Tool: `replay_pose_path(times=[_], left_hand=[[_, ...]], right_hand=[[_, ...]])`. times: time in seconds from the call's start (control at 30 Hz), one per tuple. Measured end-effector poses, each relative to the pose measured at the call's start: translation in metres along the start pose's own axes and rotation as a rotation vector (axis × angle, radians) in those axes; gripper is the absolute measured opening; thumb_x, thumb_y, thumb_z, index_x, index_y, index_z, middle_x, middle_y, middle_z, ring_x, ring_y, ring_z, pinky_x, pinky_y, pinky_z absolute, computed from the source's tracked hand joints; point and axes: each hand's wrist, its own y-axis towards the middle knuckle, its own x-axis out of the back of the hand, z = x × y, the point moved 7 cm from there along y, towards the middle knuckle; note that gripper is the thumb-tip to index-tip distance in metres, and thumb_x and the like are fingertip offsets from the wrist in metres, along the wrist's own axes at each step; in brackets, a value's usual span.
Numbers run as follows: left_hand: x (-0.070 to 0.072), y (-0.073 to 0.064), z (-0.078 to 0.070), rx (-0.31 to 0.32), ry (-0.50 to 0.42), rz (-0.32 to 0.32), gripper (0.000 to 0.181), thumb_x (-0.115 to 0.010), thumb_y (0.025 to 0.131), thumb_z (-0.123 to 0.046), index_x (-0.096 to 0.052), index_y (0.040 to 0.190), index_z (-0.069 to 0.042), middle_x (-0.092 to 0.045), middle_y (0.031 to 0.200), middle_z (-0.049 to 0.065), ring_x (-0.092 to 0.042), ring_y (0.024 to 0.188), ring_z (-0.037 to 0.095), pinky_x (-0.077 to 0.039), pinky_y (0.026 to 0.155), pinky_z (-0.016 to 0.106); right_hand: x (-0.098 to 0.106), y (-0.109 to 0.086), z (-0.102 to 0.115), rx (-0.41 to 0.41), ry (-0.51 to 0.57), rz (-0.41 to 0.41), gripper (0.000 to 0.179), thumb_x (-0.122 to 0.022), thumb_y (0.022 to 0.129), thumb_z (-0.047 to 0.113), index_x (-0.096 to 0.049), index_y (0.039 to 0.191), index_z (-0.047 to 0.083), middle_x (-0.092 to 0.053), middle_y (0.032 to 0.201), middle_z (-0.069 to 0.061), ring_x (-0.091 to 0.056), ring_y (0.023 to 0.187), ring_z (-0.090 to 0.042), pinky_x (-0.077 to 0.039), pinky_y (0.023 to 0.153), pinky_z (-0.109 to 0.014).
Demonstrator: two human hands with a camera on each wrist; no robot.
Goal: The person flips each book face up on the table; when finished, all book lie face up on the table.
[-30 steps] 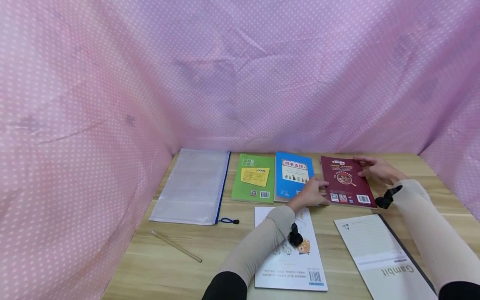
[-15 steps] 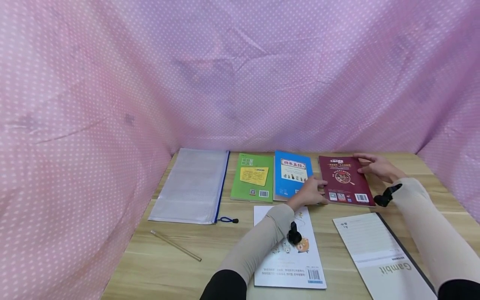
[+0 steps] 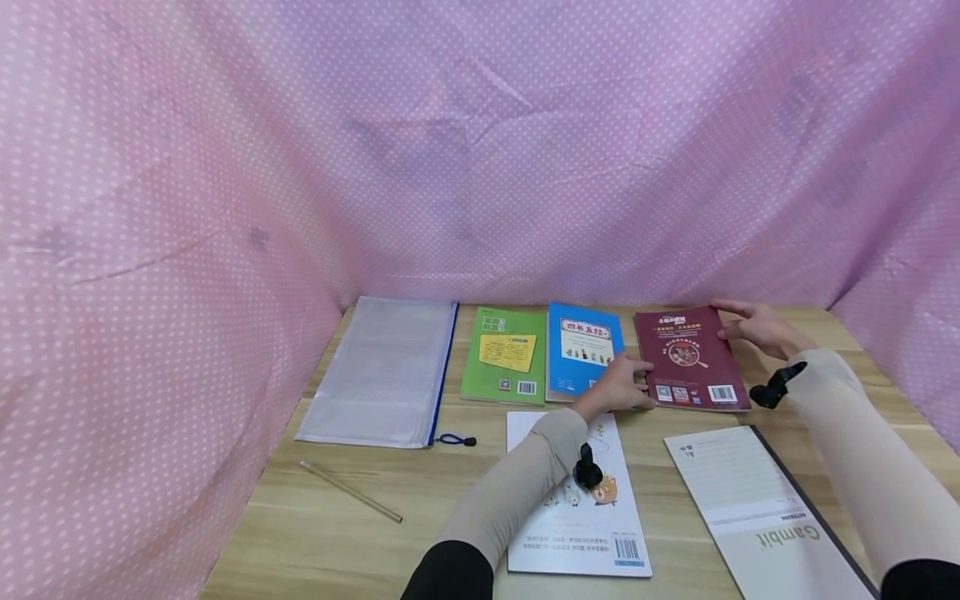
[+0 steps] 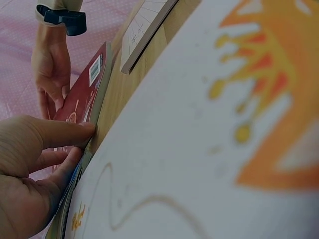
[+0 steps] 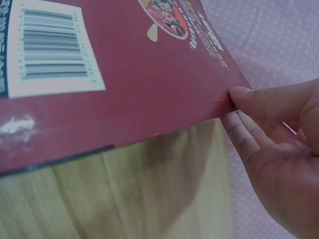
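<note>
A maroon book (image 3: 678, 367) lies at the back right of the table, back cover up, its right side slightly raised. My left hand (image 3: 618, 385) is at its near left corner; in the left wrist view the thumb (image 4: 82, 130) lies on the book's edge with the fingers close below. The right hand (image 3: 765, 331) pinches the far right edge; in the right wrist view its thumb (image 5: 244, 94) is on the cover edge and its fingers pass behind it. Left of the maroon book lie a blue book (image 3: 573, 333) and a green book (image 3: 487, 383).
A white picture book (image 3: 562, 546) lies under my left forearm. Near the right forearm is a Gambit notebook (image 3: 750, 492). A clear zip pouch (image 3: 382, 367) and a pencil (image 3: 352, 492) lie on the left. Pink dotted cloth (image 3: 480, 167) hangs behind the table.
My right hand has moved slightly away from me, and the far right corner of the maroon book has risen or shifted with it. The left hand stays at the near left corner.
</note>
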Motion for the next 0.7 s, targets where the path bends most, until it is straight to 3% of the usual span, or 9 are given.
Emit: replay_pose_path(times=[0.33,0.7], left_hand=[[0.001,0.0,0.001,-0.006,0.016,-0.003,0.067,-0.085,0.081,-0.005,-0.06,0.143,-0.013,-0.053,0.132,0.001,-0.061,0.112,0.011,-0.054,0.088,0.015],[0.0,-0.001,-0.001,-0.032,-0.026,0.018,0.072,-0.085,0.078,0.002,-0.058,0.144,-0.007,-0.051,0.137,0.005,-0.066,0.107,0.011,-0.055,0.085,0.014]], right_hand=[[0.007,-0.004,0.026,0.046,-0.062,0.004,0.08,-0.061,0.096,-0.003,-0.011,0.159,-0.008,-0.014,0.16,-0.04,-0.05,0.093,0.02,-0.046,0.083,-0.005],[0.01,-0.011,0.044,0.064,0.014,0.069,0.074,-0.051,0.1,-0.005,-0.007,0.16,-0.007,-0.022,0.156,-0.044,-0.057,0.099,0.013,-0.058,0.096,-0.027]])
